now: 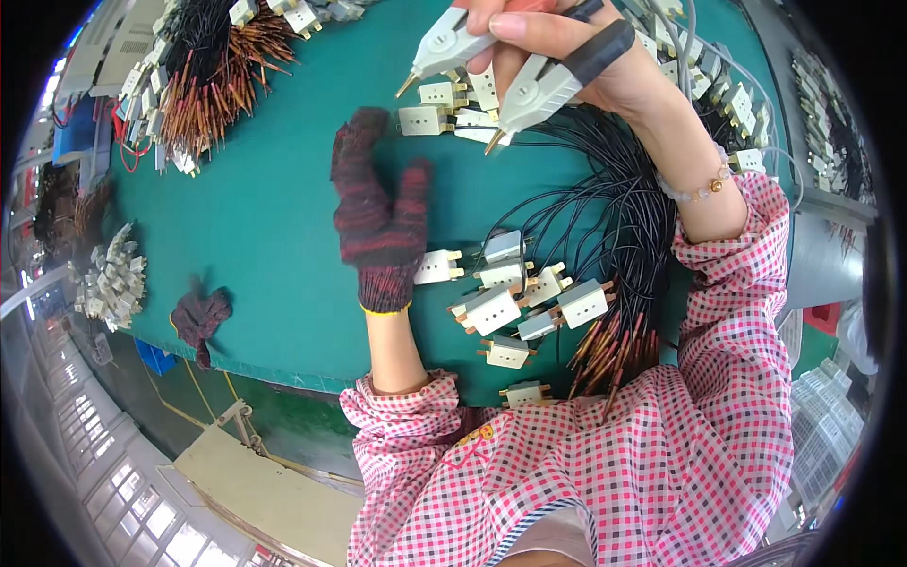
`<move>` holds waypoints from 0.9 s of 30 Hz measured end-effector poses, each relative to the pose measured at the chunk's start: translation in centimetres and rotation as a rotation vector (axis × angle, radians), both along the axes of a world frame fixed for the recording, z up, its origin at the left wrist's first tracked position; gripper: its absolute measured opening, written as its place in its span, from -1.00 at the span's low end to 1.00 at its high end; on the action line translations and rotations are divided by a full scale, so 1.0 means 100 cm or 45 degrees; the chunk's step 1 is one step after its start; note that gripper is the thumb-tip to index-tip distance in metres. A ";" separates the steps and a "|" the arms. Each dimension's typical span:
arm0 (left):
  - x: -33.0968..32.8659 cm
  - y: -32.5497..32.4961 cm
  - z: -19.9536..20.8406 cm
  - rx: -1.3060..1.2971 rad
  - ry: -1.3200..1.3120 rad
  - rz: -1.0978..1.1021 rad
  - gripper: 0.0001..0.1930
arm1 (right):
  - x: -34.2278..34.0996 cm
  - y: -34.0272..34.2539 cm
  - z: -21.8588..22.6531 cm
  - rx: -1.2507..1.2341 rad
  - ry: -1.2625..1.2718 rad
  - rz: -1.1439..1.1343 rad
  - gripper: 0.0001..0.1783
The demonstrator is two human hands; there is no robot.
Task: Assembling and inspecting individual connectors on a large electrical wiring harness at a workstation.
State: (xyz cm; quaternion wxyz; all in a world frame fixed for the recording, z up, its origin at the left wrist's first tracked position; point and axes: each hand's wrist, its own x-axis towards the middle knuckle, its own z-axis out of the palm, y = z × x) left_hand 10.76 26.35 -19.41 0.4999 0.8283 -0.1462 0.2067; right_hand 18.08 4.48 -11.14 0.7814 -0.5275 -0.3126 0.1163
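Observation:
My left hand (380, 203) wears a dark red and black knitted work glove. It hovers over or rests on the green mat with thumb and fingers apart, and nothing shows in its grasp. Bare, with a beaded bracelet, my right hand (553, 42) grips two grey-white test clips with brass tips. One test clip (449, 42) has a red handle; the other test clip (539, 94) has a black one. Their tips point down beside several white plug blocks (425, 120) with metal prongs. More white plug blocks (491, 309) lie right of my left wrist.
A thick bundle of black cords (628, 203) with copper-coloured ends curves down the right side of the green mat (255, 236). Another bundle of copper-ended cords (217, 85) lies at the far left. A spare glove (200, 319) and a heap of white plugs (113, 279) sit near the left edge.

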 end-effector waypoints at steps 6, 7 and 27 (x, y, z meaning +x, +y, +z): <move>0.000 -0.004 0.007 0.256 0.388 -0.071 -0.42 | 0.001 -0.002 -0.001 -0.119 -0.107 0.012 -0.85; 0.000 0.001 0.005 0.355 0.443 -0.081 -0.43 | 0.006 0.000 -0.005 -0.064 -0.432 0.073 -0.85; -0.033 0.006 0.013 -1.142 0.959 -0.623 -0.25 | -0.025 0.017 0.004 -0.461 -0.189 0.222 -0.84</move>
